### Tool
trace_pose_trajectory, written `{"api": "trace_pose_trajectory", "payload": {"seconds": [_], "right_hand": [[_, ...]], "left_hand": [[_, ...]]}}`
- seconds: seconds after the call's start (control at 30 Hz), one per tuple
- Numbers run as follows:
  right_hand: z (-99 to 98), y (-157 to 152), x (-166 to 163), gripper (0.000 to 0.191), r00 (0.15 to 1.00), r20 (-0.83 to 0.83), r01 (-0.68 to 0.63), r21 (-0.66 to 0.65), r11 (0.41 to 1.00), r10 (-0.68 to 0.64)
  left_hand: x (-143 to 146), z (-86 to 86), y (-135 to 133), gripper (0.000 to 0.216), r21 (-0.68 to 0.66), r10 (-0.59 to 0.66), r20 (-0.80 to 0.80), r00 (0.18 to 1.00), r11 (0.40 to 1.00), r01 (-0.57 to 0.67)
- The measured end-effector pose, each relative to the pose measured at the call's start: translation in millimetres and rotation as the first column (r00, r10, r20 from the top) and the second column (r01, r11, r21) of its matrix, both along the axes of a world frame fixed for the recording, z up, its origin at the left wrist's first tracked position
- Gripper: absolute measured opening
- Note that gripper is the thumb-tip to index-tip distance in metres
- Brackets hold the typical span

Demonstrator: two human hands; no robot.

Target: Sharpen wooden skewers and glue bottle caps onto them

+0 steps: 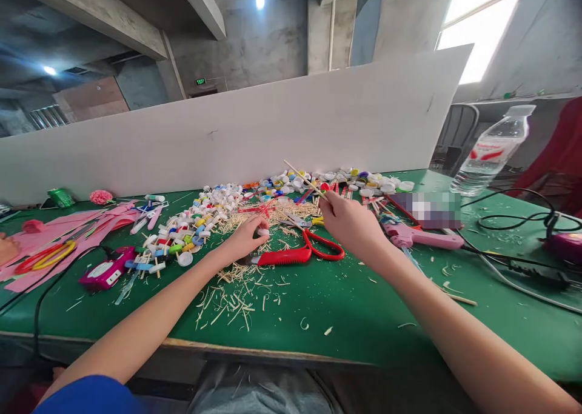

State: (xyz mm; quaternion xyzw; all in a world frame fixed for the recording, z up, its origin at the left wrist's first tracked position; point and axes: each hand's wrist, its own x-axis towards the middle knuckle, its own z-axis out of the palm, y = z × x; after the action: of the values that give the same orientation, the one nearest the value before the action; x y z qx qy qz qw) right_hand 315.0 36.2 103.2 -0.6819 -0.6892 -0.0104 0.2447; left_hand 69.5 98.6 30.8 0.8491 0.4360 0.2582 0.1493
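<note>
My right hand (349, 221) is closed around a thin wooden stick (297, 173), whose long end points up and to the left. To the left of it, my left hand (248, 239) pinches a small white bottle cap (262, 232), partly hidden by the fingers. Just below that hand lies a tool with a red handle (285, 256); its blade is partly covered. Red-handled scissors (334, 251) rest between my two hands. Wood shavings (236, 299) and short stick pieces are scattered under and around my left hand.
A pile of coloured bottle caps (200, 220) spreads left and behind. On the right are a pink glue gun (422, 237), a phone, cables (513, 268) and a water bottle (493, 150). Pink cloth (104, 220), more scissors and another person's hand (6, 249) are at the left.
</note>
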Motion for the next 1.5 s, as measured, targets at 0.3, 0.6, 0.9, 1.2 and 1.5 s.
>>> {"api": "trace_pose_trajectory", "payload": {"seconds": [0.3, 0.6, 0.9, 1.2, 1.5], "right_hand": [[0.6, -2, -1, 0.027, 1.0, 0.01, -0.019, 0.017, 1.0, 0.019], [-0.4, -2, -2, 0.027, 1.0, 0.014, -0.027, 0.061, 0.998, 0.026], [-5.1, -2, -5, 0.025, 0.999, 0.028, -0.025, 0.16, 0.987, 0.021], [-1.7, -3, -4, 0.023, 0.994, -0.074, -0.07, 0.156, 0.985, 0.083], [2.1, -2, 5, 0.024, 0.922, -0.35, -0.116, 0.166, 0.979, 0.168]], "left_hand": [[4, 5.0, -6, 0.012, 0.029, -0.083, 0.092, 0.992, 0.996, 0.081], [16, 13.4, -21, 0.016, 0.01, -0.199, 0.312, 0.929, 0.979, 0.206], [34, 19.5, -62, 0.024, -0.064, -0.429, 0.11, 0.896, 0.897, 0.437], [38, 15.6, -64, 0.021, -0.025, -0.52, -0.1, 0.848, 0.853, 0.521], [35, 18.0, -59, 0.02, 0.073, -0.486, -0.243, 0.839, 0.854, 0.515]]}}
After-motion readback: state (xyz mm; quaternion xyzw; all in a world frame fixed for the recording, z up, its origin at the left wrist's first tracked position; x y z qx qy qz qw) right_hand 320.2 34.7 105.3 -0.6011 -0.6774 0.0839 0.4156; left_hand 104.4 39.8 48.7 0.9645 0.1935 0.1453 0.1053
